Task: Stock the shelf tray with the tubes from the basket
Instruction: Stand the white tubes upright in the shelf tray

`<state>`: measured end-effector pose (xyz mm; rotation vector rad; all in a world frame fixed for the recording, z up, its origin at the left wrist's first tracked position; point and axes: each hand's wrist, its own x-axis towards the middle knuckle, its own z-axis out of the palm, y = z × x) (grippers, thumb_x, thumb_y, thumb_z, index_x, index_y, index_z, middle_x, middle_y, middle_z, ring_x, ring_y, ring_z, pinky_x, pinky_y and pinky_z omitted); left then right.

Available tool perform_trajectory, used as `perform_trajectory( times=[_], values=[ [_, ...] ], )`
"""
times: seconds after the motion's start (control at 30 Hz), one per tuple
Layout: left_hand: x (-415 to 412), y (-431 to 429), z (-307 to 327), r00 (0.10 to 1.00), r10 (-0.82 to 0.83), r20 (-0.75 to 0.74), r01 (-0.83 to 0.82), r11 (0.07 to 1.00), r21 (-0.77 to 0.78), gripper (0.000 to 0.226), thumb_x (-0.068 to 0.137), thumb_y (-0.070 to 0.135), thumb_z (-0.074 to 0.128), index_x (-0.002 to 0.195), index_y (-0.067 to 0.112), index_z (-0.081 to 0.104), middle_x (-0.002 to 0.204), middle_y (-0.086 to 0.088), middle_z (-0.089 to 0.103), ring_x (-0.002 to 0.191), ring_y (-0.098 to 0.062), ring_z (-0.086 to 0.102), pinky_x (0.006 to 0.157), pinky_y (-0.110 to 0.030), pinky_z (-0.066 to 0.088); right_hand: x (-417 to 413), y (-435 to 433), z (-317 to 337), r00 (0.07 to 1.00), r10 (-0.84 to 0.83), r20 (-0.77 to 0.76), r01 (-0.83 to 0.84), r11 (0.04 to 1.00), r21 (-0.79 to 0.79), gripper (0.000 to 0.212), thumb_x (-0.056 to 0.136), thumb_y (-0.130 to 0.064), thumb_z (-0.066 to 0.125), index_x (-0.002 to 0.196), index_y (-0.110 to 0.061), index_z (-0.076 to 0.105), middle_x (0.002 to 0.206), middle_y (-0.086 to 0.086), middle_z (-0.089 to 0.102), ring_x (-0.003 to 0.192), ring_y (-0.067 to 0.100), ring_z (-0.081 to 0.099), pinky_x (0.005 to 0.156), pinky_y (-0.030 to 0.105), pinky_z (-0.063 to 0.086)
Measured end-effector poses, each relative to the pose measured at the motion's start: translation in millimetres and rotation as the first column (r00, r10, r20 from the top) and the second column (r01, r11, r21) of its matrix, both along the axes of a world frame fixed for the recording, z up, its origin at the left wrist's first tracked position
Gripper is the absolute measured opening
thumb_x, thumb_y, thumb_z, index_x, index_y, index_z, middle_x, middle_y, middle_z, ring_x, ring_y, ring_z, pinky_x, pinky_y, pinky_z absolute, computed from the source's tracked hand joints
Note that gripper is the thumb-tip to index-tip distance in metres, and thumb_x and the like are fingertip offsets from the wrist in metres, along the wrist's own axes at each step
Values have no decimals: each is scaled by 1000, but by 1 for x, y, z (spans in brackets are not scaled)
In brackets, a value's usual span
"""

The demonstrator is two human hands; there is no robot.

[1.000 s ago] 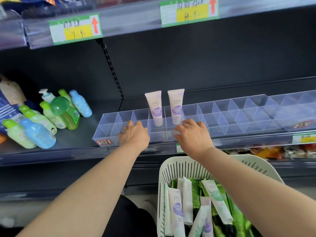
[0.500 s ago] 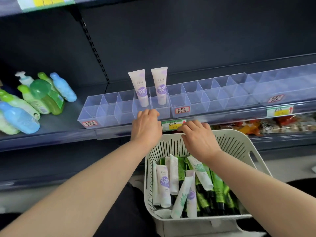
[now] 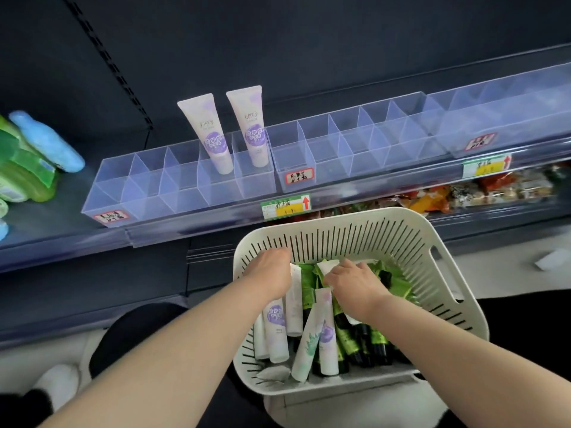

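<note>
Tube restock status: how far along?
Done: two purple-label tubes stand in neighbouring back compartments of the clear tray. In hand: both hands are in the basket; the right hand curls round a white tube, the grip of the left hand is hidden. Left: a pile of white and green tubes in the basket, the tray's other compartments bare.
</note>
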<state>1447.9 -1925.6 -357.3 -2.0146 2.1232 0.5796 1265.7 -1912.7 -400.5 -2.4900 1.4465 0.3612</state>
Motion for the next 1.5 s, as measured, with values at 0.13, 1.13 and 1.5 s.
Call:
perform_trajectory(
  times=[0.13,1.13,1.5],
  values=[
    [1,-1,-11,1000,-16,14,15,999,31,24,90,5,50,110,16,56,106,-4,60,94,-21,55,70,-31,43,14,-7,-7,997,-81,-11,81,993,81,29,96,-24,44,122,-26,57,115,5,59,119,24,40,92,40,35],
    [8,-14,6,994,5,113,-26,983,184,25,83,39,71,96,18,66,97,0,64,90,-20,59,71,-30,44,0,-10,57,861,-308,404,325,945,28,17,96,-26,46,100,-26,62,92,-7,66,86,18,61,62,30,45],
    [49,-1,94,917,68,-393,-201,930,-307,17,94,28,54,79,33,56,84,5,64,79,-14,57,66,-33,46,32,-13,125,810,-154,566,373,879,-295,20,95,-27,47,105,-25,64,101,-6,67,91,21,61,68,31,42]
  ],
)
